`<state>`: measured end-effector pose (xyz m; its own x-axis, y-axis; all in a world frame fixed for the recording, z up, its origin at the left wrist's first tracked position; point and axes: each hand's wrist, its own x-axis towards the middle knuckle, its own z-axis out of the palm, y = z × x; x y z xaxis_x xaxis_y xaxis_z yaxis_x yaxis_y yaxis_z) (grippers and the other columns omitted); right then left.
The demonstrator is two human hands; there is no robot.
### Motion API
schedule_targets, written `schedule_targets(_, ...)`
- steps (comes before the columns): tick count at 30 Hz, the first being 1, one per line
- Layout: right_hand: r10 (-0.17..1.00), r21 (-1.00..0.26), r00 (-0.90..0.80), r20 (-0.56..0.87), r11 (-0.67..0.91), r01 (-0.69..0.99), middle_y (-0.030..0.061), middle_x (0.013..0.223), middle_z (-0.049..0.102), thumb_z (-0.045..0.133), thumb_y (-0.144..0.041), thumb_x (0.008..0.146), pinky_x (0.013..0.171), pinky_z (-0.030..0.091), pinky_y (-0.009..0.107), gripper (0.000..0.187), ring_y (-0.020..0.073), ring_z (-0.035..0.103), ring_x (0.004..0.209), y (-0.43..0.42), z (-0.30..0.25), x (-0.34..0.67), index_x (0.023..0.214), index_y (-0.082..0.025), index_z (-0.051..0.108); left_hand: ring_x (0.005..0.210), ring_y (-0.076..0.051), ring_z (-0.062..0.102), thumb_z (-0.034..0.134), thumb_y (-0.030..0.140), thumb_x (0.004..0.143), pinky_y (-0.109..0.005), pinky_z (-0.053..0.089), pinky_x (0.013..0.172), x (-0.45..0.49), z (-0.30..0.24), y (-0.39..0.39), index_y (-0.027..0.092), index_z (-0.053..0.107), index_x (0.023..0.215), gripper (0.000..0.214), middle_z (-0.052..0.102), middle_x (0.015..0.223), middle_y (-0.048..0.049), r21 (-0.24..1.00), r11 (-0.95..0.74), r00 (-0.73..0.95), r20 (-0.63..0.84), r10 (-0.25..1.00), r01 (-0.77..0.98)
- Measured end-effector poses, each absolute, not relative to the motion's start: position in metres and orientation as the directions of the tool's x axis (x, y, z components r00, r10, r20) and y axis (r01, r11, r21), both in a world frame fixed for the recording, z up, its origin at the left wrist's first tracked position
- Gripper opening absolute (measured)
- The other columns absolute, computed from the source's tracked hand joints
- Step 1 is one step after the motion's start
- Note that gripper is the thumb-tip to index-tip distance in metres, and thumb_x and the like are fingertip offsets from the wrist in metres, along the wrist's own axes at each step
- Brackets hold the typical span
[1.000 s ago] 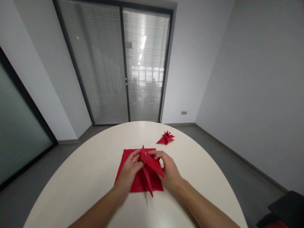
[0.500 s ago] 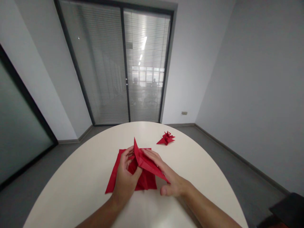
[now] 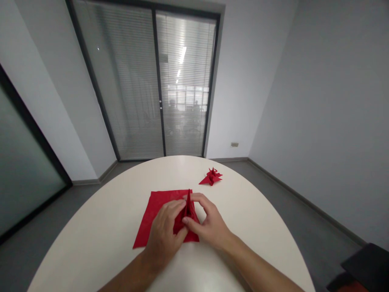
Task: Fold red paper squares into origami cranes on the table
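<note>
A piece of folded red paper [image 3: 189, 206] stands between my two hands, its pointed tip upward. My left hand [image 3: 166, 227] closes on it from the left, fingertips and thumb against the folds. From the right, my right hand [image 3: 211, 223] pinches the same piece, thumb near its lower part and index finger near the top. Under both hands lies a flat red sheet [image 3: 152, 211] on the table, partly covered by them. The lower folds of the held paper are hidden by my fingers.
Further back on the round white table [image 3: 255, 227] sits a small cluster of folded red paper pieces [image 3: 211, 177] with pointed ends. Beyond the table stands a glass partition with blinds [image 3: 185, 121]. A dark object [image 3: 364, 265] shows at the lower right.
The folded paper has turned from slanting with its long side to the right to narrow and upright. My right hand has changed from flat along it to a pinch.
</note>
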<state>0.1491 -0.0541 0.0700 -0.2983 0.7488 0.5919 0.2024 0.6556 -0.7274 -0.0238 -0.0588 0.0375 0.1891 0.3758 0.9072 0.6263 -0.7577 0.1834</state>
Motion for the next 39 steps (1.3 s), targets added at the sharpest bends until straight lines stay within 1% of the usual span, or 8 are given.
schedule_targets(4,0.771,-0.755,-0.289,0.568,0.628,0.190,0.0066,0.104,0.071,0.062,-0.025,0.092,0.089,0.051,0.035,0.015,0.0207,0.065,0.095,-0.050,0.074,0.150,0.104,-0.022,0.069,0.104,-0.024,0.067,0.058,0.017,0.088,-0.039,0.060,0.088,-0.021,0.040,-0.060,0.019,0.050,0.128,0.040,0.069,0.112,-0.0101,0.243,-0.740,0.166,0.887,0.432,0.627)
schedule_targets(11,0.813,-0.818,-0.202,0.546,0.570,0.082,0.0057,0.092,0.073,0.062,-0.032,0.094,0.078,0.052,0.030,0.017,0.0187,0.067,0.084,-0.043,0.068,0.160,0.089,-0.021,0.074,0.106,-0.022,0.069,0.055,0.022,0.093,-0.036,0.060,0.090,-0.019,0.034,-0.058,0.020,0.052,0.126,0.033,0.070,0.117,-0.0100,0.424,-0.663,0.071,0.809,0.584,0.617)
schedule_targets(16,0.859,-0.868,-0.169,0.483,0.495,0.035,0.0060,0.095,0.075,0.064,-0.037,0.092,0.084,0.051,0.033,0.020,0.0208,0.068,0.089,-0.043,0.064,0.157,0.094,-0.022,0.077,0.109,-0.023,0.068,0.051,0.021,0.094,-0.039,0.058,0.093,-0.020,0.037,-0.058,0.021,0.055,0.125,0.031,0.071,0.118,-0.0092,0.343,-0.646,0.137,0.808,0.573,0.682)
schedule_targets(21,0.863,-0.869,-0.121,0.490,0.495,0.013,0.0058,0.100,0.075,0.065,-0.038,0.092,0.087,0.050,0.033,0.020,0.0217,0.067,0.094,-0.043,0.064,0.157,0.094,-0.023,0.078,0.109,-0.027,0.068,0.063,0.027,0.087,-0.043,0.058,0.094,-0.017,0.039,-0.061,0.019,0.051,0.131,0.047,0.069,0.121,-0.0113,0.266,-0.660,0.230,0.793,0.564,0.703)
schedule_targets(26,0.880,-0.884,-0.105,0.462,0.467,0.024,0.0057,0.095,0.075,0.064,-0.041,0.092,0.082,0.051,0.032,0.024,0.0211,0.068,0.088,-0.041,0.064,0.160,0.092,-0.021,0.076,0.111,-0.022,0.067,0.053,0.018,0.091,-0.037,0.057,0.096,-0.020,0.041,-0.062,0.020,0.053,0.129,0.039,0.069,0.122,-0.0090,0.386,-0.641,0.182,0.748,0.639,0.663)
schedule_targets(30,0.898,-0.901,-0.067,0.434,0.434,-0.020,0.0051,0.088,0.074,0.066,-0.044,0.090,0.074,0.052,0.030,0.025,0.0188,0.067,0.079,-0.040,0.065,0.159,0.092,-0.019,0.070,0.104,-0.020,0.071,0.048,0.018,0.094,-0.034,0.058,0.091,-0.025,0.047,-0.063,0.021,0.063,0.114,0.026,0.074,0.112,-0.0063,0.497,-0.627,0.150,0.700,0.698,0.600)
schedule_targets(35,0.935,-0.920,-0.044,0.351,0.336,-0.203,-0.0021,0.075,0.070,0.070,-0.047,0.086,0.054,0.047,0.024,0.039,0.0141,0.061,0.058,-0.041,0.065,0.158,0.108,-0.026,0.046,0.076,-0.021,0.073,0.048,0.031,0.097,-0.031,0.059,0.069,-0.027,0.050,-0.063,0.021,0.068,0.087,0.025,0.076,0.085,-0.0045,0.599,-0.559,0.087,0.634,0.768,0.574)
schedule_targets(39,0.919,-0.907,-0.061,0.389,0.371,-0.200,-0.0044,0.072,0.065,0.067,-0.046,0.088,0.053,0.044,0.022,0.034,0.0121,0.056,0.056,-0.042,0.065,0.157,0.105,-0.027,0.044,0.081,-0.021,0.075,0.049,0.034,0.097,-0.029,0.060,0.068,-0.029,0.048,-0.064,0.020,0.066,0.099,0.021,0.078,0.089,-0.0050,0.708,-0.500,0.044,0.555,0.830,0.500)
